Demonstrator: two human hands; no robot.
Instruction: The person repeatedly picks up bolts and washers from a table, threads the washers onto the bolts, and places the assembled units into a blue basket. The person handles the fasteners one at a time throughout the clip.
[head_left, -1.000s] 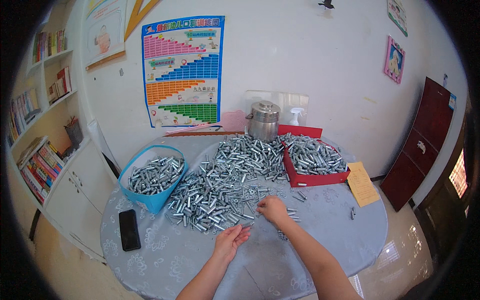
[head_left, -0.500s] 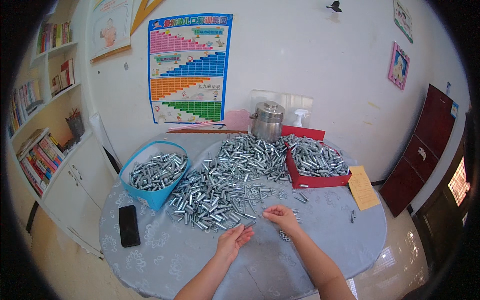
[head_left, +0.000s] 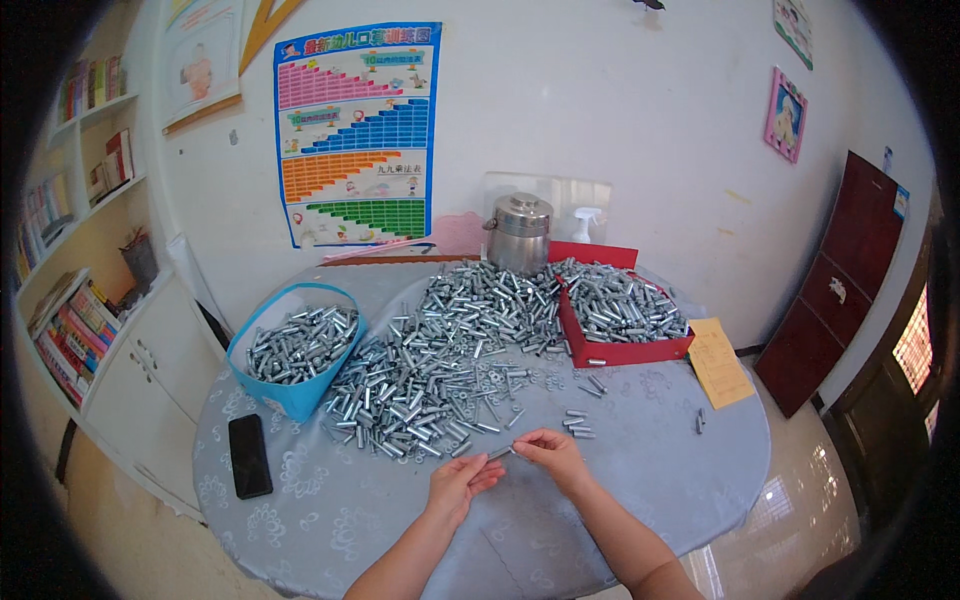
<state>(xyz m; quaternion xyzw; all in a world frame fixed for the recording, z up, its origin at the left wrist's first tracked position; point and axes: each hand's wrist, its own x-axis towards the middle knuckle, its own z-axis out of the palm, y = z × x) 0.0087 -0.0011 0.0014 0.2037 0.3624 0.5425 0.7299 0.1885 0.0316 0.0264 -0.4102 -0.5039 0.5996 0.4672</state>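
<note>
My left hand point(head_left: 462, 486) is closed on one end of a silver expansion bolt point(head_left: 499, 454), which lies nearly level above the table's near side. At the bolt's right end, my right hand point(head_left: 556, 460) pinches with thumb and fingers. Whatever small part sits between those fingertips is hidden. Just beyond both hands spreads a big heap of loose metal bolts point(head_left: 400, 385), with small nuts and washers point(head_left: 492, 378) scattered at its right side. Several bolts point(head_left: 577, 424) lie apart, beyond my right hand.
A blue bin point(head_left: 300, 398) full of bolts stands left, a red box point(head_left: 630, 352) of bolts right. Behind the heap is a steel pot point(head_left: 521, 235). A black phone point(head_left: 250, 456) and a yellow paper point(head_left: 721, 365) lie on the grey tablecloth point(head_left: 330, 520).
My right hand has come to the end of the bolt in my left hand; before, the two were apart. The whole view has shifted slightly.
</note>
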